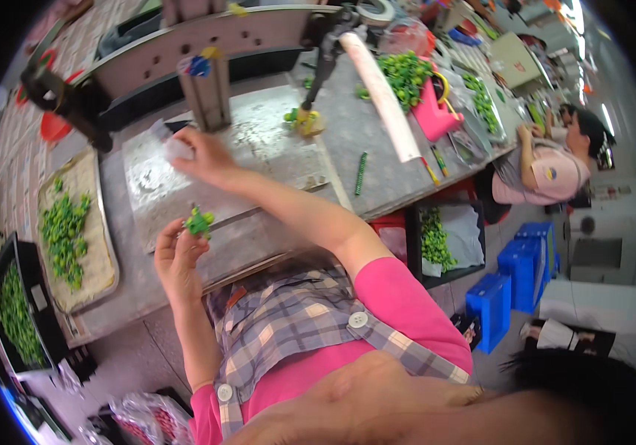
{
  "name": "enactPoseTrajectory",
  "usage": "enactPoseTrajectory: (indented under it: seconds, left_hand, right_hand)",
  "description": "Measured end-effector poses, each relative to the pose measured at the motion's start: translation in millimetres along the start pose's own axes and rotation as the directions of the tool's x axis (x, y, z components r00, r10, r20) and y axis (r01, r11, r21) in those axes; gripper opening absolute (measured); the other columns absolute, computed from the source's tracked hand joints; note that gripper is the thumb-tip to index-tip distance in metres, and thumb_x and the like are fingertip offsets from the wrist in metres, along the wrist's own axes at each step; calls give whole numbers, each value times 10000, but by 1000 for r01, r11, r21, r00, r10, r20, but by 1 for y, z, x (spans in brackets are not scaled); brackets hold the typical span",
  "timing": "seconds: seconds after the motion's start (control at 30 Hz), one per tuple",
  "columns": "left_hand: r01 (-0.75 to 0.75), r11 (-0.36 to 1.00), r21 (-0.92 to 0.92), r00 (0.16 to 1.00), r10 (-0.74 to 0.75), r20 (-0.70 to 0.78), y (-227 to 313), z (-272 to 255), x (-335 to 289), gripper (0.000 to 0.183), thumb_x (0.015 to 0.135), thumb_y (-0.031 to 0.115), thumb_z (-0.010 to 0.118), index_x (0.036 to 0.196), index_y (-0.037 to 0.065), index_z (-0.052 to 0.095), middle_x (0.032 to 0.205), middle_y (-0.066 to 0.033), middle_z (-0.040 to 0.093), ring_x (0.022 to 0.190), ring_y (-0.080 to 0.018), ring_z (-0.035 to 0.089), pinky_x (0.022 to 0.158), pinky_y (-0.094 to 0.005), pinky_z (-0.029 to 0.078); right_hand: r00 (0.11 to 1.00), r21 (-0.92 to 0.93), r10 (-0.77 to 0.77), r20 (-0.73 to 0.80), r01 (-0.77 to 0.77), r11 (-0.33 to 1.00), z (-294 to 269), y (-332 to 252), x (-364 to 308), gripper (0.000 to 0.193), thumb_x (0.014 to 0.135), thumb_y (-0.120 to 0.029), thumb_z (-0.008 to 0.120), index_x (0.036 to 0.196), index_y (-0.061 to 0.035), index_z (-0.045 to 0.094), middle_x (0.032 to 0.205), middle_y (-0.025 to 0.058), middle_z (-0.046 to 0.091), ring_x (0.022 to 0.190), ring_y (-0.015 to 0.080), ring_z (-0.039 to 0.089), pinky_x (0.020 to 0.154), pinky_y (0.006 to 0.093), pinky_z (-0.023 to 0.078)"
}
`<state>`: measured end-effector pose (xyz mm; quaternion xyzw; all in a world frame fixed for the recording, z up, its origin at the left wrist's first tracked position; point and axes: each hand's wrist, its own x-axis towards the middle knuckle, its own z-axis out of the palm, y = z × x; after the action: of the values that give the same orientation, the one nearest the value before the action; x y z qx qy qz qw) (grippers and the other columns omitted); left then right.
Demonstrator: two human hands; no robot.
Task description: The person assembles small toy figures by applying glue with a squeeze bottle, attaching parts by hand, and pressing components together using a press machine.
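Note:
My left hand [178, 256] is closed in a pinch on a small green toy-like piece [198, 221], held up over the near edge of the bench. Further off, my right hand [210, 159] grips a whitish, crumpled-looking thing [176, 150] over the grey metal plate [158, 189]; whether it is cloth, paper or plastic I cannot make out. Just behind that hand stands a square metal post [208, 96]. On the plate's far right, another green piece [291, 116] sits beside a yellowish block [309, 124] under a dark arm.
Left of the plate lies a lined tray [101, 256] of green pieces, with a black bin [45, 334] beside it. A pink container [440, 122], a long white strip [381, 93] and a green coil [361, 174] are at right. Beyond are blue crates [490, 304] and a seated co-worker [544, 167].

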<state>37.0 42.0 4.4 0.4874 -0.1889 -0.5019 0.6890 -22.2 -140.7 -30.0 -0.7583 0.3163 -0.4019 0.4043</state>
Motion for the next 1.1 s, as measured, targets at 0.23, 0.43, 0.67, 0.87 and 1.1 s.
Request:
enactPoseTrajectory:
  seconds: [0.23,0.43,0.67,0.87,1.1]
  left_hand:
    - [-35,999,22,999,35,13,1,3,4,323,844,92,547,1145,-6,480,882,-54,574,685,-97,582,598,-199,510]
    - [39,998,56,997,-42,60,-11,20,14,286,844,76,540,1118,5,495,899,-47,563,710,-103,588,620,-210,518]
    - [77,991,109,979,-95,179,-13,53,8,281,824,64,558,1090,-5,501,886,-58,565,759,-129,594,655,-247,515]
    - [79,988,131,976,-104,191,-23,65,6,301,809,55,566,1099,5,499,900,-42,552,770,-135,598,691,-256,515]
    - [114,989,90,958,-133,253,-19,69,1,323,787,-1,577,1099,-21,498,954,-68,553,821,-133,593,753,-252,491]
  right_hand:
    - [998,-299,-58,32,65,952,-108,-53,-49,177,747,-156,620,877,-37,602,869,100,601,868,248,570,776,330,434]
    - [892,-583,61,-448,-343,737,-233,15,-132,157,733,-142,654,719,-12,565,719,87,576,674,188,569,607,283,448]
    - [883,-581,215,-418,-441,684,-218,7,-153,215,704,-144,686,753,-5,529,655,71,568,583,153,558,548,268,426]
    - [971,-196,160,-175,-194,961,-168,-73,-139,170,701,-44,676,802,-21,542,709,82,578,640,194,592,579,272,457]
    - [999,-310,1,-50,-17,950,-128,-82,-136,196,649,-69,701,763,-45,544,687,70,550,588,222,543,513,306,422]
